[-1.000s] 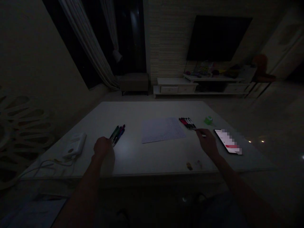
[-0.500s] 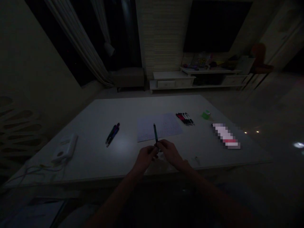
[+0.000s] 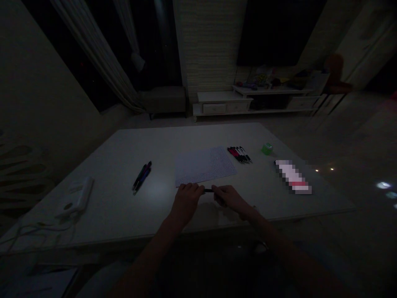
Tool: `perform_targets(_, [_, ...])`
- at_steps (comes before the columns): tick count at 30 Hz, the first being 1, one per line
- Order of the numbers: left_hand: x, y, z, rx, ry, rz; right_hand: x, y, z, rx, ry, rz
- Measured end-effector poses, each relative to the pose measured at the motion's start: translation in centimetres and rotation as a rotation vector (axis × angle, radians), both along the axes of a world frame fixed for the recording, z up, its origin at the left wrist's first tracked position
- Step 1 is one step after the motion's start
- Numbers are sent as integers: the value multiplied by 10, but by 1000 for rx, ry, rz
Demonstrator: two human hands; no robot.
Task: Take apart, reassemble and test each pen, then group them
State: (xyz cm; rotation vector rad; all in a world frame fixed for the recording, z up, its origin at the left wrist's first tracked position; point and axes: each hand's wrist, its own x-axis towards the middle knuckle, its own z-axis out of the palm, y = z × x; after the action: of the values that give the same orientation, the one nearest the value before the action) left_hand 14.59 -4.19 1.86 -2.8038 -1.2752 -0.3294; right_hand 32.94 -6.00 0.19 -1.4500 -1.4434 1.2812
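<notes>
The left hand [image 3: 188, 200] and right hand [image 3: 228, 200] both close their grip on a slim dark pen [image 3: 209, 191]. Written-on white paper [image 3: 203, 164] lies just beyond on the white desk [image 3: 164, 142].

One held pen [image 3: 209, 191]; two pen clusters [image 3: 142, 178] [image 3: 240, 155]; one phone [image 3: 290, 176]; one green container [image 3: 267, 149]; one power strip [image 3: 76, 196].

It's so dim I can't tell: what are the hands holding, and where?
A dark pen: left hand and right hand grip opposite ends, middle exposed.
</notes>
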Motion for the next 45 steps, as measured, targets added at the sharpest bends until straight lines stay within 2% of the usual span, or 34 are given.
perform_targets(4, [2, -1, -2, -69, 4, 47, 2, 0, -1, 255, -65, -15])
perform_targets(6, [1, 0, -2, -105, -4, 56, 4, 1, 0, 307, -117, -21])
perform_targets(10, [-2, 3, -2, -93, -42, 53, 6, 6, 2, 168, -71, 0])
perform_targets(14, [-5, 3, -1, -84, -52, 66, 4, 12, 2, 210, 4, 12])
perform_targets(18, [-6, 0, -4, -83, -32, 69, 2, 13, -2, 117, -2, 72])
perform_targets(21, [-5, -1, -8, -81, -4, 78, 1, 12, -3, 175, 3, 48])
perform_targets(25, [-5, -2, -9, -108, -4, 95, -1, 9, 0, 78, 11, 62])
perform_targets(28, [-6, -1, -6, -103, -18, 97, -4, 8, 0, 122, 52, 47])
perform_targets(32, [-7, 0, -6, -94, -20, 83, -7, 10, -2, 36, 83, 53])
perform_targets(36, [-8, 0, -7, -100, -13, 89, -7, 12, -5, 89, 100, 48])
perform_targets(39, [-9, 0, -6, -106, -19, 95, -7, 13, -5, 32, 89, 46])
perform_targets(43, [-8, 1, -8, -119, -6, 104, -8, 12, -3, 126, 94, 35])
perform_targets(45, [-8, 2, -10, -126, -10, 108, -9, 12, -3, 75, 71, 28])
